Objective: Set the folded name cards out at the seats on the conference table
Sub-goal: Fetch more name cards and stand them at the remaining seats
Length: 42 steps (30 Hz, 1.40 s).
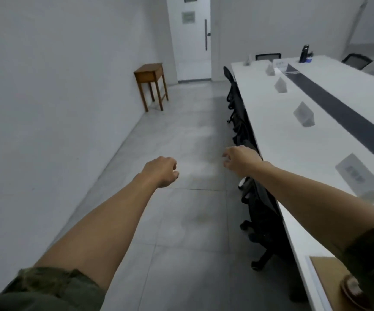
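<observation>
Several folded white name cards stand in a row along the near side of the long white conference table (271, 135): the nearest card (358, 176), another card (304, 115), a third card (280, 85), and more beyond. Both my arms reach forward over the grey floor to the left of the table. My left hand (162, 171) is curled loosely and holds nothing. My right hand (241, 160) hangs beside the table's edge with its fingers bent, nothing visible in it.
Black office chairs (257, 207) are tucked under the table's left side. A small wooden side table (151, 75) stands against the left wall, near a white door (191, 39). A dark bottle (304, 53) sits at the table's far end. A brown board (326, 279) lies near me.
</observation>
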{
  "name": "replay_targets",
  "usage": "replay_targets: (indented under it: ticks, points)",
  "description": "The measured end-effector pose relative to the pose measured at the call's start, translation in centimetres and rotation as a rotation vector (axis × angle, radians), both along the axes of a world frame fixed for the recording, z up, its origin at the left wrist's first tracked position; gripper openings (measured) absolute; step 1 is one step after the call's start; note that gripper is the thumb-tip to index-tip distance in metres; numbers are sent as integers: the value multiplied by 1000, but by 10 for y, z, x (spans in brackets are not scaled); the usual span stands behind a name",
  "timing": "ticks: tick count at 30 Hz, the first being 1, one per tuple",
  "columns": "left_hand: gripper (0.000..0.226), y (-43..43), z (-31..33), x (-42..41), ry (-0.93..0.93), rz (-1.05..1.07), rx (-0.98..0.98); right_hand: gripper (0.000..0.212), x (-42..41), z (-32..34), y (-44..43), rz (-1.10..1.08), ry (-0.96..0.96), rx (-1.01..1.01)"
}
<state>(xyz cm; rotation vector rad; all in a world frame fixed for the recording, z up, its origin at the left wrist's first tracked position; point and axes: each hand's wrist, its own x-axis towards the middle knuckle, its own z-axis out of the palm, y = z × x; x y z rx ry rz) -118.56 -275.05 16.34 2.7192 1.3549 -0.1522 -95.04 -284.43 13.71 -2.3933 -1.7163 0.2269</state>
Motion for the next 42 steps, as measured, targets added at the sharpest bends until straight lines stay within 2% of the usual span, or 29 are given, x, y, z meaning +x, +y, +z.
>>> replay_targets:
  ticks: [2, 9, 15, 25, 30, 36, 42]
  points:
    - [38, 34, -2, -14, -9, 27, -4, 40, -9, 2, 39, 2, -6, 2]
    - [39, 143, -33, -15, 23, 64, -61, 40, -8, -18, 163, 29, -16, -43]
    - [37, 278, -39, 36, 20, 52, -29, 41, 43, -35, 303, 16, -6, -32]
    - [39, 502, -23, 103, 15, 116, -66, 42, 124, -15, 539, 26, 5, -63]
    - [39, 628, -40, 128, 36, 144, -86, 40, 155, -33, 664, 51, -1, -64]
    - [38, 806, -72, 178, 57, 106, -136, 43, 206, -62, 831, -16, 20, -136]
    - [39, 988, -50, 243, 54, 59, -129, 46, 268, -47, 984, -92, 36, -132]
